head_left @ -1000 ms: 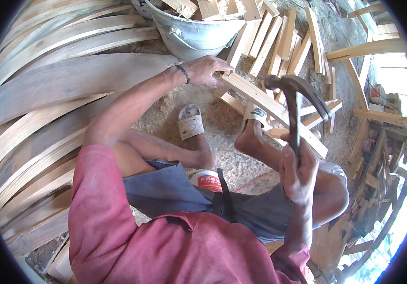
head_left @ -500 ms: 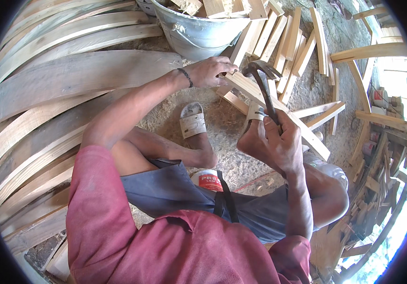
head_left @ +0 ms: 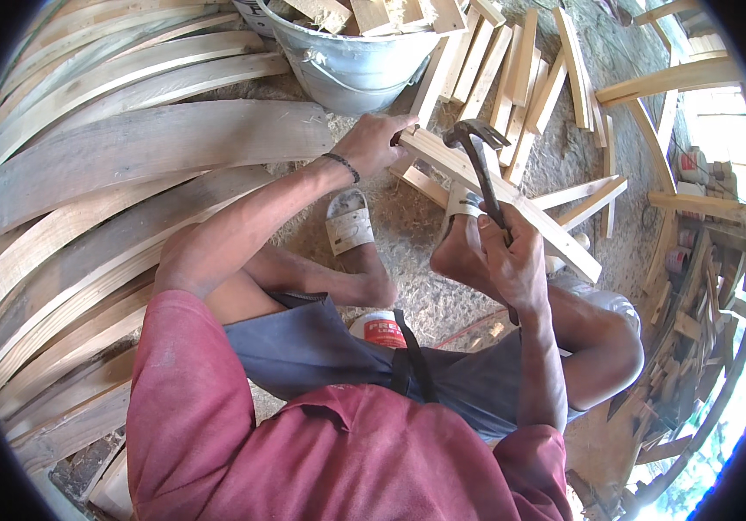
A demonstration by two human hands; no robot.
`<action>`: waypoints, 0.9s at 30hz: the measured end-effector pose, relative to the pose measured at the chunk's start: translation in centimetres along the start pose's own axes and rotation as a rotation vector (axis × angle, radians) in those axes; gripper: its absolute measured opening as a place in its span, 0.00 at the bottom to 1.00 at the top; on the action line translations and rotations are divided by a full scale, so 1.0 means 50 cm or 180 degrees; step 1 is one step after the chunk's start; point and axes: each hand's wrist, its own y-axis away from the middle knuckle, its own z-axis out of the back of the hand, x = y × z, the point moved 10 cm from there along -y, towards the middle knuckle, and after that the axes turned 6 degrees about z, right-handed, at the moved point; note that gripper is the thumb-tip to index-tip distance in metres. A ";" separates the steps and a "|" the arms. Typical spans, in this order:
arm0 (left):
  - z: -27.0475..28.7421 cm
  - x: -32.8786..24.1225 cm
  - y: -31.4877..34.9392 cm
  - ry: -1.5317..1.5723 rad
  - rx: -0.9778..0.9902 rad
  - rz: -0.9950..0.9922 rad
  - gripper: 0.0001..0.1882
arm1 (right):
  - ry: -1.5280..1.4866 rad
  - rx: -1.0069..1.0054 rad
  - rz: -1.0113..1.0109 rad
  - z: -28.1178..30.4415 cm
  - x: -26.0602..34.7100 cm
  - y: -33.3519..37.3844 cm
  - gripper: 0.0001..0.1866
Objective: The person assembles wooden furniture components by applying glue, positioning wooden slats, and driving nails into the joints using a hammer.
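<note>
My left hand (head_left: 374,146) is closed around the far left end of a pale wooden batten (head_left: 548,227), its index finger stretched along the tip. A small dark spot shows beside those fingers; I cannot make out what it is. The batten slants down to the right, above my sandaled foot. My right hand (head_left: 513,256) grips the handle of a claw hammer (head_left: 483,162). The hammer's dark metal head is over the batten, a short way right of my left hand; whether it touches the wood I cannot tell.
A grey metal bucket (head_left: 351,74) full of wood offcuts stands at the far side. Short battens (head_left: 486,74) lie heaped to its right. Long curved planks (head_left: 156,143) are stacked on the left. Between my legs sits a red and white tub (head_left: 379,328).
My left index finger has straightened, and the fingers have shifted at the batten's end. The whole view has moved slightly. The hammer stays over the batten in my right hand.
</note>
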 end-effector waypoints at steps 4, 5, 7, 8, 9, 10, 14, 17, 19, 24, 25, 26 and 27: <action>0.004 -0.003 0.007 -0.0134 -0.0165 -0.0284 0.32 | -0.0111 0.0071 -0.0269 -0.005 -0.006 0.008 0.13; 0.006 -0.008 0.008 -0.0160 -0.0221 -0.0372 0.31 | -0.0092 0.0080 -0.0380 -0.002 0.000 0.011 0.12; 0.006 -0.008 0.009 -0.0190 -0.0213 -0.0403 0.31 | -0.0067 0.0075 -0.0469 -0.002 0.002 0.014 0.11; 0.010 -0.016 0.010 -0.0191 -0.0139 -0.0349 0.30 | -0.0061 0.0055 -0.0458 -0.003 0.001 0.016 0.11; 0.009 -0.019 0.010 -0.0192 -0.0064 -0.0296 0.30 | -0.0055 0.0034 -0.0446 -0.002 0.000 0.017 0.11; 0.007 -0.020 0.008 -0.0188 -0.0054 -0.0292 0.30 | -0.0003 0.0074 -0.0486 -0.003 -0.001 0.017 0.11; 0.005 -0.009 0.007 -0.0135 -0.0073 -0.0245 0.28 | 0.0117 -0.0006 -0.0284 -0.004 -0.009 0.002 0.12; 0.004 -0.008 0.006 -0.0126 -0.0067 -0.0220 0.28 | 0.0419 -0.0288 -0.0296 0.015 -0.041 0.002 0.13; 0.007 -0.007 0.006 -0.0171 -0.0054 -0.0238 0.29 | 0.0677 -0.0337 -0.0670 0.036 -0.062 0.002 0.14; 0.005 -0.015 0.005 -0.0088 -0.0036 -0.0318 0.29 | 0.1692 -0.0594 0.0039 0.094 -0.104 -0.016 0.16; 0.006 -0.020 0.006 -0.0122 -0.0053 -0.0357 0.29 | 0.1687 -0.0608 0.0197 0.096 -0.117 -0.023 0.17; 0.008 -0.020 0.008 -0.0157 -0.0068 -0.0391 0.29 | 0.1678 -0.0619 0.0354 0.094 -0.112 -0.030 0.17; 0.009 -0.022 0.008 -0.0192 -0.0083 -0.0427 0.29 | 0.1674 -0.0494 0.0272 0.090 -0.118 -0.035 0.18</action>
